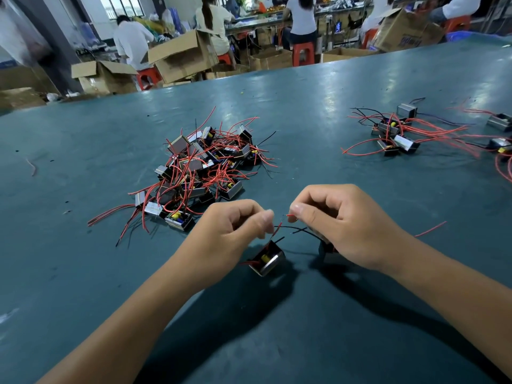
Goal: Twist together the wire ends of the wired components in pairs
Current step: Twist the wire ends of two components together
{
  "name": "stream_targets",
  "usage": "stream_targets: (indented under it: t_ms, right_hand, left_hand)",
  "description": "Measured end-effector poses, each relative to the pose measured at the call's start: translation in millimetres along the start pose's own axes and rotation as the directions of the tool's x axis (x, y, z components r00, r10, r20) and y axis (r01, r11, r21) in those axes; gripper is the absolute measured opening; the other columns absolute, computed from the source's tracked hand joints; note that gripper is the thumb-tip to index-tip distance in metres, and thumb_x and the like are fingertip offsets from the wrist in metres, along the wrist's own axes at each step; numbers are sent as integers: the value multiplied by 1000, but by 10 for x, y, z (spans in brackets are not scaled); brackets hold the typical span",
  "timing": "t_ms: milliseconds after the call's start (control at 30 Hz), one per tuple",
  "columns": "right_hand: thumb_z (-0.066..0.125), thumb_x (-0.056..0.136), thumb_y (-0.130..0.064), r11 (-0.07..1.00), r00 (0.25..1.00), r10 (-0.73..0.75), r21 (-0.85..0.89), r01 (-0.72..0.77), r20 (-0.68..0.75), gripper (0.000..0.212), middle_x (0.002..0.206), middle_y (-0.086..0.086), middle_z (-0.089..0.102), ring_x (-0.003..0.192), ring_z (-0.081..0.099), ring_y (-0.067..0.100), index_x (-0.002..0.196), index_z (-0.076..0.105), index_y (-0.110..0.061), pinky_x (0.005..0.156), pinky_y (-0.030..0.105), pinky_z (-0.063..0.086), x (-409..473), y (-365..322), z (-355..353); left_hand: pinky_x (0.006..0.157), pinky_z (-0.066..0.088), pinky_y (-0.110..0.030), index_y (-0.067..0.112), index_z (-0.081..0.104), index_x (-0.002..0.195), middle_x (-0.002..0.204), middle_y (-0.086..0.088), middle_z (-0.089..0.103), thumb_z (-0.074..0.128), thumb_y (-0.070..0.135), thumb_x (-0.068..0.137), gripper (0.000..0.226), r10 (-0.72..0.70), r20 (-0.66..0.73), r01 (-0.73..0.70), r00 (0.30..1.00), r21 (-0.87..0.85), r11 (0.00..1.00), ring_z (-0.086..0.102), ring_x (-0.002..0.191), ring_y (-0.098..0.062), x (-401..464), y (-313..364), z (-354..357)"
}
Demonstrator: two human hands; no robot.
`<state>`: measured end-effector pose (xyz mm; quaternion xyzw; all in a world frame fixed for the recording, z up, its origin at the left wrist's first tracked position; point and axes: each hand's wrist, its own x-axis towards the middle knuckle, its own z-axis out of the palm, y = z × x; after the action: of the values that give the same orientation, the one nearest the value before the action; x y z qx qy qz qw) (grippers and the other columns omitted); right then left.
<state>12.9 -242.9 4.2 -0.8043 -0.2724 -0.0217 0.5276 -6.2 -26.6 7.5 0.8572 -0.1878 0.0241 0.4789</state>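
Pinched between thumb and forefinger, a red wire end (278, 227) sits in the left hand (230, 231), whose other fingers curl in over the green table (360, 92). Just below that pinch hangs its component (267, 261), a small metal-cased block that looks light enough to dangle from its lead. Across a small gap, the right hand (340, 225) nips a second red end (291, 215) at its fingertips, wrist raised; its own component (325, 246) is mostly hidden under the palm. These leads look thin and springy, the bare tips fine, so holding close behind the stripped part should suit twisting. Beyond the left hand lies the untwisted pile (199, 167); far right, a joined group (396, 134).
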Motion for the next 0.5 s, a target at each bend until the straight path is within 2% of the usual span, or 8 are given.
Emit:
stream_targets:
  t_ms: [67, 133, 200, 267, 367, 500]
  right_hand:
    - [54, 92, -40, 999, 1000, 28, 44, -28, -4, 24, 52, -9, 45, 50, 39, 9, 78, 67, -24, 51, 25, 36, 3, 7, -10]
    - [54, 93, -39, 998, 999, 41, 46, -41, 0, 24, 53, -9, 50, 49, 45, 7, 79, 66, -24, 52, 21, 38, -1, 10, -9]
    - [56, 97, -34, 998, 999, 51, 36, -50, -6, 25, 54, -9, 56, 48, 49, 4, 78, 66, -22, 52, 16, 40, 3, 8, 0]
    - [56, 99, -28, 996, 996, 83, 48, -80, -45, 25, 55, -5, 59, 47, 53, 6, 76, 65, -21, 49, 17, 41, 17, 12, 6]
    - [56, 98, -25, 988, 979, 150, 64, -142, -137, 26, 55, -4, 60, 47, 55, 9, 74, 66, -20, 47, 21, 46, 35, 17, -2]
    - [58, 95, -24, 982, 966, 178, -35, -187, -187, 21, 60, -8, 63, 52, 55, 6, 76, 67, -23, 52, 22, 48, 57, 35, -36]
  left_hand:
    - [54, 40, -26, 21, 70, 80, 68, 3, 61, 60, 33, 98, 23, 4, -63, 2, 998, 84, 996, 46, 55, -10, 23, -30, -9]
    - [60, 48, -38, 23, 70, 83, 71, 2, 65, 65, 35, 95, 18, -4, -21, 8, 1000, 160, 987, 54, 61, -22, 35, -50, 4]
    - [69, 49, -46, 27, 71, 83, 76, -1, 68, 63, 51, 87, 25, -26, 30, 19, 999, 206, 978, 60, 72, -28, 34, -46, 26]
    - [72, 50, -46, 30, 71, 81, 77, -1, 70, 57, 60, 80, 33, -45, 44, 34, 998, 220, 975, 63, 75, -27, 45, -43, 34]
    - [70, 49, -44, 25, 75, 83, 77, -2, 71, 60, 61, 75, 40, -60, 70, 44, 996, 203, 978, 62, 74, -28, 57, -44, 35]
    - [67, 45, -33, 28, 78, 82, 79, 8, 69, 70, 56, 76, 30, -68, 102, 50, 992, 177, 983, 59, 72, -16, 54, -29, 26]
